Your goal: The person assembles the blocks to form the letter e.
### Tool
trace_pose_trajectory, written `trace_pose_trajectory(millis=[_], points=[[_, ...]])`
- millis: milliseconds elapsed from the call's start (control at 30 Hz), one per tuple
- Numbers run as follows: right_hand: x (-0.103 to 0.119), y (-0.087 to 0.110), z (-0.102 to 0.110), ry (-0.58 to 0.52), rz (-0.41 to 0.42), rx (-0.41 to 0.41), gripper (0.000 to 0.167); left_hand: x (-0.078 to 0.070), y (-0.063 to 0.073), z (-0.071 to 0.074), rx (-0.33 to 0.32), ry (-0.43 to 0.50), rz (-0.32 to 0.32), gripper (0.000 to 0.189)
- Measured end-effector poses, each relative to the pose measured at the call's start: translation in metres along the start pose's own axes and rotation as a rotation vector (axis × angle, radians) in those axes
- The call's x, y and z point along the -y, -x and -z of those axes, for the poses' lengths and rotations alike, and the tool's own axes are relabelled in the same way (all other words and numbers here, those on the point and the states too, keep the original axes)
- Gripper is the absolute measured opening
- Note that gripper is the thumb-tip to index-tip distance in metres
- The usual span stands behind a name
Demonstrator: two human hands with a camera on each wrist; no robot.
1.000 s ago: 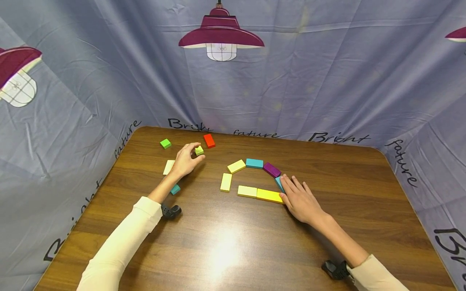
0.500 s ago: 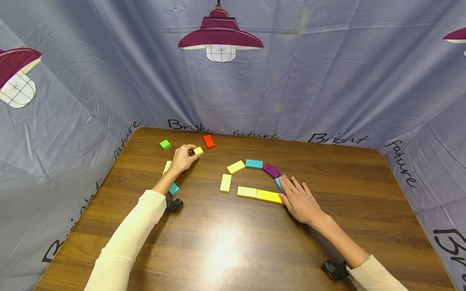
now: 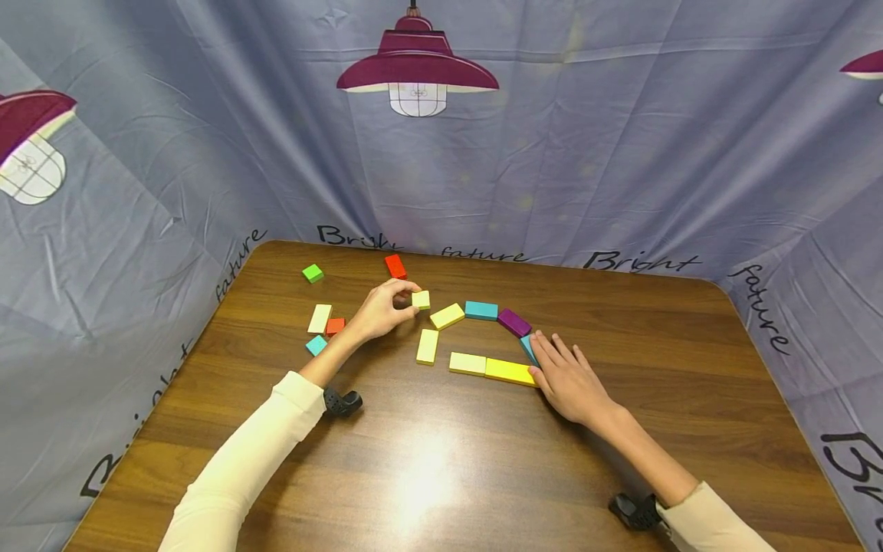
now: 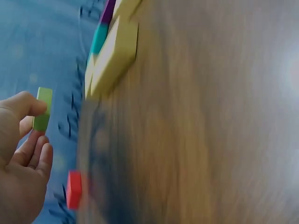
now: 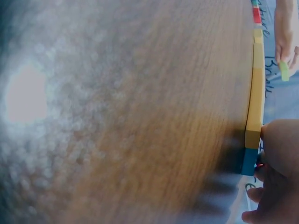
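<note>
My left hand pinches a small light green block between thumb and fingers, just left of an arc of blocks. In the left wrist view that block stands out beyond the fingertips. The arc has a pale yellow block, a second pale yellow block, a blue block, a purple block and another blue block. My right hand, fingers straight, rests over that last blue block, partly hiding it. Its thumb touches the end of a yellow block, which adjoins a pale block.
Loose blocks lie on the left of the wooden table: green, cream, orange-red and teal. A red block is near the back edge, before a grey-blue curtain.
My left hand has taken hold of the light green block and carried it right, close to the arc. The orange-red and teal blocks now show fully. My right hand has stayed in place.
</note>
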State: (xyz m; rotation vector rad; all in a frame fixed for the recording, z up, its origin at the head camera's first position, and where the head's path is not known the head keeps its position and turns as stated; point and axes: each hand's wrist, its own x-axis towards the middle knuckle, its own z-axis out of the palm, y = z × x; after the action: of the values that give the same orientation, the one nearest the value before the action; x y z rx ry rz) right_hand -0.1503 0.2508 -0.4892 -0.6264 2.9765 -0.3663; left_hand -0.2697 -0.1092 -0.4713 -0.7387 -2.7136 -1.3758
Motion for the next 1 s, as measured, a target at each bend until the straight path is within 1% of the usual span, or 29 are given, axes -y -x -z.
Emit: trace_pose_trajectory(millis=[100,233,333,433,667,900,1000], points=[[0.000,0.000,0.000,0.001,0.004,-0.009,0.059,-0.012,0.005,-0.010,0.057,0.006,-0.070,0.033],[0.000,0.001,0.000,0.002,0.012,-0.022,0.059,-0.022,0.015,-0.022,0.122,0.023,-0.117,0.032],[0.000,0.001,0.000,-0.001,0.009,-0.016,0.058,-0.025,0.022,-0.027,0.151,0.006,-0.153,0.032],[0.000,0.000,0.001,-0.005,0.000,-0.005,0.058,-0.027,0.028,-0.031,0.162,-0.019,-0.179,0.032],[0.000,-0.001,0.001,-0.006,0.000,-0.003,0.059,-0.026,0.035,-0.036,0.167,-0.044,-0.181,0.032],[0.000,-0.001,0.000,-0.001,0.001,0.000,0.059,-0.025,0.039,-0.040,0.188,-0.068,-0.164,0.032],[0.000,-0.001,-0.001,-0.003,-0.001,0.002,0.059,-0.024,0.041,-0.040,0.186,-0.074,-0.173,0.032]])
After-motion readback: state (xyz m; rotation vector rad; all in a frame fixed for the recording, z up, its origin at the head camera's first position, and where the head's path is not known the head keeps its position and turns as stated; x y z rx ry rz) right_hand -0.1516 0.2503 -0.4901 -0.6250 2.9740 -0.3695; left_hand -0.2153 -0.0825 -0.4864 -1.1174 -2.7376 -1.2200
